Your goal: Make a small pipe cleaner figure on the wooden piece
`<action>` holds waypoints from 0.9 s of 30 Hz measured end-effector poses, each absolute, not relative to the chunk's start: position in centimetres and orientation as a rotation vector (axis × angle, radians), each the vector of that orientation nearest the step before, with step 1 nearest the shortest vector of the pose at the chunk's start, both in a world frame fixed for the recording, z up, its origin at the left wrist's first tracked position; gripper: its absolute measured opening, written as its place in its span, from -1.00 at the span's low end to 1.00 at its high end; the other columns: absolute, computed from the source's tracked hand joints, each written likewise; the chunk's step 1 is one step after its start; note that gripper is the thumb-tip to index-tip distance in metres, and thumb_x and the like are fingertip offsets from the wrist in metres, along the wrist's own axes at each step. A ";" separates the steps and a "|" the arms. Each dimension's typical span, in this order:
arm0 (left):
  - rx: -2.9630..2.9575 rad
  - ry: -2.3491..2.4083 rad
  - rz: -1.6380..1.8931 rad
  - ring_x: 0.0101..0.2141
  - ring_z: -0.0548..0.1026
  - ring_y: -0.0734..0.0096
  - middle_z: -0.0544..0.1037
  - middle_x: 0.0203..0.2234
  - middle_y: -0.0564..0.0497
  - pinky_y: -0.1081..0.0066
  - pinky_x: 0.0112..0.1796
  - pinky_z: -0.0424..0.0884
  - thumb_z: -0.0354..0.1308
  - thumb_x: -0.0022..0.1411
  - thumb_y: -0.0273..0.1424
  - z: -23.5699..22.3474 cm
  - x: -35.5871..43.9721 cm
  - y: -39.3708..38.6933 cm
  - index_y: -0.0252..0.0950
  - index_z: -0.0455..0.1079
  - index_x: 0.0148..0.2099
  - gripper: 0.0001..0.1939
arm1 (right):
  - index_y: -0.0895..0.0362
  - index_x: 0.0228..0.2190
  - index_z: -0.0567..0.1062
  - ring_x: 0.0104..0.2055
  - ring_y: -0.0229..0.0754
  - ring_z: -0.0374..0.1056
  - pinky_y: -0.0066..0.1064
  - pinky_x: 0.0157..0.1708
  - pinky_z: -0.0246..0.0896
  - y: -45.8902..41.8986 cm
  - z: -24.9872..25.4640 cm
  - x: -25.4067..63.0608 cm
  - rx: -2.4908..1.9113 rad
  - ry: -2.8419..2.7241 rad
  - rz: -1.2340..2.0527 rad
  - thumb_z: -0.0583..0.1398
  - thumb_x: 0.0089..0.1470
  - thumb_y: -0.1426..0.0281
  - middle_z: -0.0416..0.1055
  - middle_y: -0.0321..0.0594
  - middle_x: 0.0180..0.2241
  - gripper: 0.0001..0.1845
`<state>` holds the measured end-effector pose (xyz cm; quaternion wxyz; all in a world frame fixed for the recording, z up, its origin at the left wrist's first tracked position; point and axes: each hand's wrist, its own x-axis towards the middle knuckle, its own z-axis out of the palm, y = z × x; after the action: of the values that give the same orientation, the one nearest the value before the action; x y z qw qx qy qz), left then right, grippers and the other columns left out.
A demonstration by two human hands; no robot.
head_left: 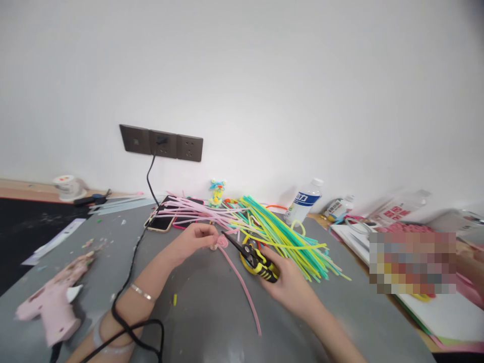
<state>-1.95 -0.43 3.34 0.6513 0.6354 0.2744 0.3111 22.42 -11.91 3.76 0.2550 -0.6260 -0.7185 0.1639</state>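
My left hand (197, 238) pinches a coiled end of a pink pipe cleaner (242, 286). The rest of that strand curves down over the grey mat toward me. In my right hand (287, 275) are long-nosed pliers (254, 258) with yellow and black handles. Their dark tips reach the coil beside my left fingertips; whether the jaws touch it is too small to tell. Just behind both hands lie pink pipe cleaners (189, 210) and a bundle of green and yellow pipe cleaners (298, 247).
A pink hot glue gun (56, 297) rests at the left, and a black cable (133, 259) crosses my left forearm. Phones (161, 222) lie under the pink strands. A bottle (305, 201) and a small colourful figure (217, 194) stand near the wall. Another person's hand (471, 264) is at the right.
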 end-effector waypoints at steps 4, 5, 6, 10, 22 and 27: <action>1.469 0.673 0.686 -0.50 0.33 0.48 0.48 -0.53 0.00 0.48 -0.48 0.09 0.25 0.12 -0.22 3.3 -1.9 -0.3 -0.35 0.41 -0.46 -0.72 | 0.06 -0.15 0.52 -0.27 -0.02 0.50 -0.37 -0.28 0.31 -11.7 2.9 22.3 -1.715 -1.932 0.422 0.17 -0.10 0.46 0.58 -0.18 -0.34 -0.60; 1.467 0.689 0.680 -0.50 0.33 0.48 0.49 -0.53 0.00 0.48 -0.48 0.09 0.25 0.11 -0.22 3.3 -1.9 -0.3 -0.35 0.41 -0.45 -0.72 | 0.06 -0.13 0.51 -0.26 -0.01 0.50 -0.36 -0.26 0.31 -11.6 2.7 22.3 -1.735 -1.927 0.422 0.17 -0.10 0.45 0.58 -0.18 -0.33 -0.59; 1.462 0.702 0.678 -0.51 0.33 0.48 0.50 -0.53 0.00 0.48 -0.49 0.09 0.25 0.11 -0.22 3.2 -1.8 -0.3 -0.35 0.41 -0.45 -0.72 | 0.06 -0.10 0.50 -0.24 -0.01 0.50 -0.35 -0.24 0.32 -11.6 2.6 22.3 -1.758 -1.923 0.426 0.17 -0.10 0.44 0.57 -0.17 -0.31 -0.56; 1.437 0.702 0.696 -0.50 0.36 0.46 0.51 -0.54 0.00 0.48 -0.48 0.11 0.27 0.08 -0.22 3.2 -1.8 -0.3 -0.34 0.42 -0.45 -0.73 | 0.15 0.02 0.42 -0.21 0.02 0.49 -0.28 -0.19 0.32 -11.7 2.4 22.3 -1.827 -1.907 0.473 0.17 -0.14 0.43 0.56 -0.08 -0.24 -0.41; 1.375 0.813 0.933 -0.60 0.14 0.58 0.28 -0.66 0.17 0.47 -0.51 0.02 0.28 0.08 -0.18 2.7 -1.6 0.1 -0.32 0.40 -0.44 -0.70 | 0.18 -0.06 0.43 -0.15 0.04 0.44 -0.23 -0.13 0.28 -10.1 2.2 24.5 -2.061 -1.846 0.155 0.21 -0.11 0.37 0.49 -0.02 -0.16 -0.50; 1.298 0.823 1.033 -0.63 0.12 0.60 0.20 -0.71 0.20 0.46 -0.52 0.02 0.28 0.08 -0.15 2.7 -1.5 0.1 -0.30 0.33 -0.48 -0.66 | 0.26 0.00 0.44 -0.06 0.14 0.35 -0.11 -0.04 0.21 -8.5 0.1 25.1 -2.164 -1.896 -0.074 0.25 -0.05 0.31 0.43 0.06 -0.15 -0.45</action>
<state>-1.48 0.13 2.66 0.6014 0.5600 0.3550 0.4458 25.12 -8.48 0.07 0.1314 -0.7455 -0.6530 -0.0254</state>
